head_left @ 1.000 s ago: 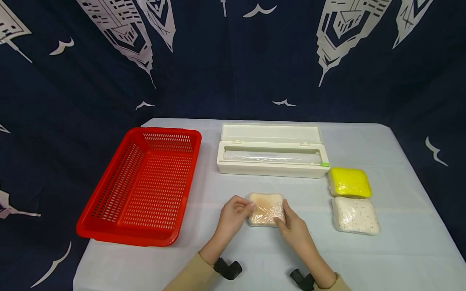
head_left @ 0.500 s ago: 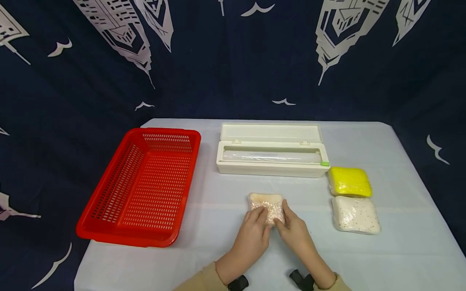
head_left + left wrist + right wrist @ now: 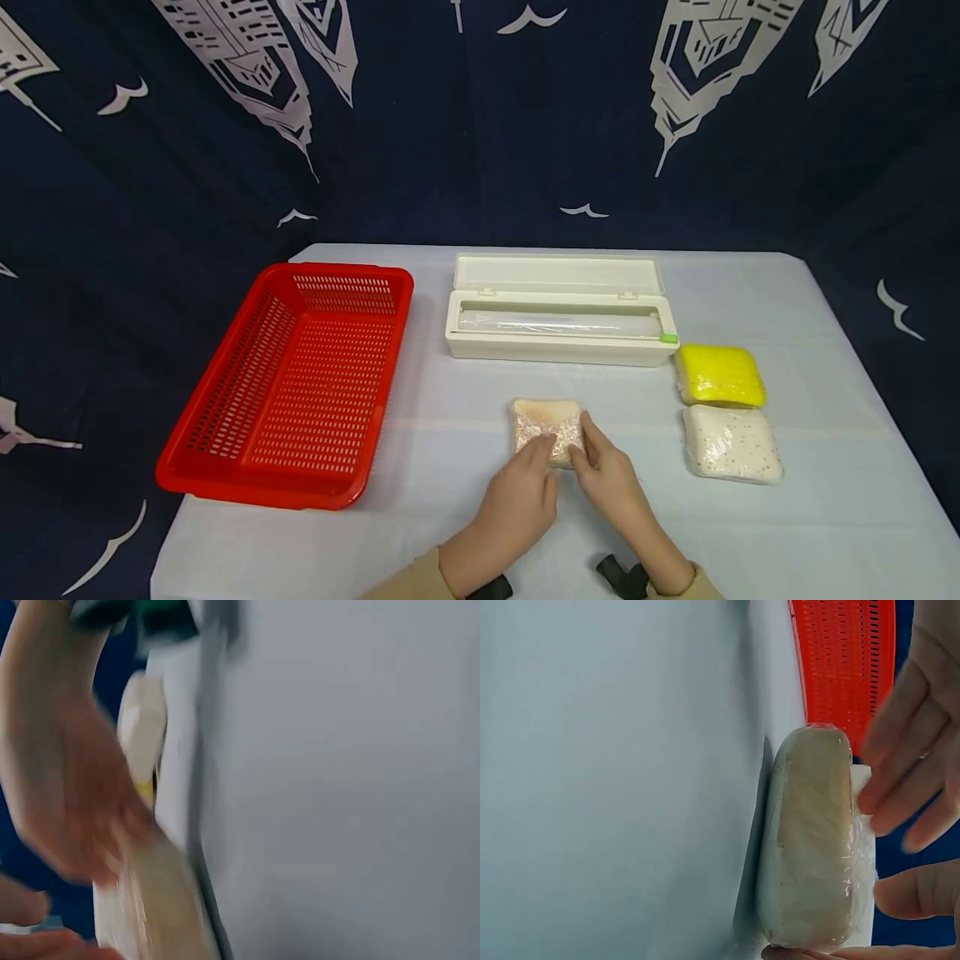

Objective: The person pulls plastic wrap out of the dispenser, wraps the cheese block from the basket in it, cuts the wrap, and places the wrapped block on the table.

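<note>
On the table in front of me lies a bread slice [image 3: 551, 410] wrapped in clear, crinkled film. My right hand [image 3: 611, 479] holds it by its right edge, thumb on top and fingers at the side. My left hand [image 3: 513, 504] reaches over the near part of the slice, fingers extended and close over the film. Seen side-on in the right wrist view, the wrapped bread [image 3: 814, 840] is thick and rounded, with the left hand's fingers [image 3: 900, 765] beside its upper face. The left wrist view is blurred; the bread [image 3: 165, 907] shows under the right hand [image 3: 75, 780].
A red perforated basket [image 3: 371, 392] stands at the left. Behind the bread is a white cling film dispenser [image 3: 558, 348], its lid raised and a film roll inside. Two wrapped pieces, one yellow [image 3: 720, 375] and one white with specks [image 3: 733, 444], lie at the right.
My left hand has moved from the bread's left edge, where it pinched the film, to over its near part, then slightly back. My right hand keeps its hold.
</note>
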`<state>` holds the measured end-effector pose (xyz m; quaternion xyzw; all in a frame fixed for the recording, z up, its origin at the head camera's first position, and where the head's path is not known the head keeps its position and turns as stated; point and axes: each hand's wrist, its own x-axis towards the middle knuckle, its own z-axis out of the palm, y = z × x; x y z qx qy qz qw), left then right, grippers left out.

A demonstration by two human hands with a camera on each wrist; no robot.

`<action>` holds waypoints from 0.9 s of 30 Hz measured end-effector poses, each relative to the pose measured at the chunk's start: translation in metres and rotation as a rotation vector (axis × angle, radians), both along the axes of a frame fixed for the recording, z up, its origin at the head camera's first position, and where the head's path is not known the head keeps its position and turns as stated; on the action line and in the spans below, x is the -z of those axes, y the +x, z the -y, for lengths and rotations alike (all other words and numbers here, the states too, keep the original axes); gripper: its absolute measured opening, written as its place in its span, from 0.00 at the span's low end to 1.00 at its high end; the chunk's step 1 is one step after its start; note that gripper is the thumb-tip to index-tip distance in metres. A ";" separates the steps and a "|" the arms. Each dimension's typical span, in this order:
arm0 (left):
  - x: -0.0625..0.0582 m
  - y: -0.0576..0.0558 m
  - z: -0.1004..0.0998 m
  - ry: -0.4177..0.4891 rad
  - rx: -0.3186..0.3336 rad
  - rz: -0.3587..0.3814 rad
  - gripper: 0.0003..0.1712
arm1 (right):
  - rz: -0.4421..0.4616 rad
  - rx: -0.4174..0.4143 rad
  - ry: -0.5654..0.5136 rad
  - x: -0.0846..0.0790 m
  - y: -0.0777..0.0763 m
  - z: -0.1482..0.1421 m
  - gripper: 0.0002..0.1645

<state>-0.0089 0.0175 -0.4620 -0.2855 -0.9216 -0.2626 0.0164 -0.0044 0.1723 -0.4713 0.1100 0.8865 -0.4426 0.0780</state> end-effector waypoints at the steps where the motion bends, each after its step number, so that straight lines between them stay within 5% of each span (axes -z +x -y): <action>1: -0.001 -0.006 0.003 0.092 -0.051 0.039 0.21 | -0.003 0.014 -0.014 0.000 -0.001 -0.001 0.36; 5: 0.002 -0.036 0.014 0.320 -0.272 0.212 0.18 | -0.022 0.071 -0.044 0.000 -0.006 -0.004 0.35; 9: 0.014 -0.062 0.022 0.396 -0.400 0.448 0.25 | -0.018 0.086 -0.008 0.001 -0.015 -0.005 0.41; 12: 0.022 -0.072 0.024 0.417 -0.393 0.556 0.26 | -0.003 0.068 0.034 0.001 -0.023 -0.003 0.48; 17: 0.028 -0.077 0.023 0.435 -0.356 0.614 0.24 | 0.005 0.059 0.082 0.003 -0.031 0.002 0.48; 27: 0.031 -0.082 0.030 0.508 -0.362 0.790 0.24 | 0.059 0.074 0.014 0.004 -0.033 -0.007 0.48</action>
